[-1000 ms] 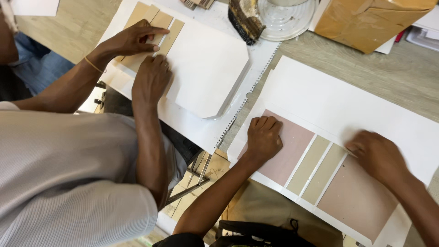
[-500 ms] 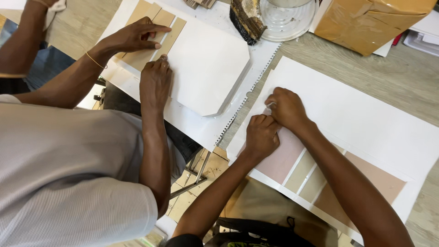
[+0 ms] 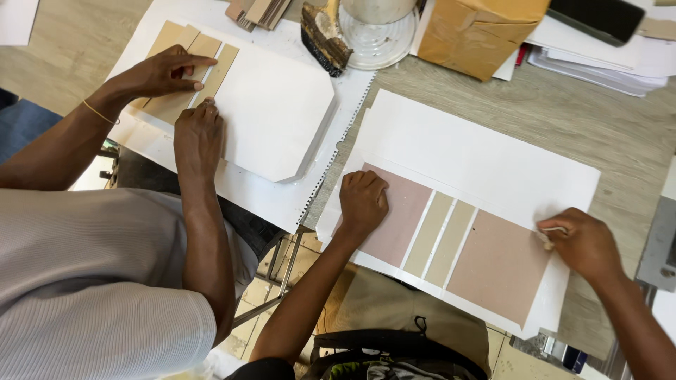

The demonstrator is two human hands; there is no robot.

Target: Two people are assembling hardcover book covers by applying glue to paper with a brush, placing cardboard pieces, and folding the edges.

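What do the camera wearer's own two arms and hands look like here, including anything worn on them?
Both forearms are bare as far as the picture shows, with no sleeve on either. The left hand and the right hand wear no gloves, and no rings, watch or bracelet can be seen. A thin yellow band circles a wrist at upper left, but that arm belongs to the co-worker in the grey ribbed shirt.

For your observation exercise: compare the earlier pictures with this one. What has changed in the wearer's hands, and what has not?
The right hand slid from beside the left hand out to the right edge of the pinkish-brown board panel, pinching something small and pale. The left hand stayed pressing the other pink panel; the co-worker's hands kept holding tan strips.
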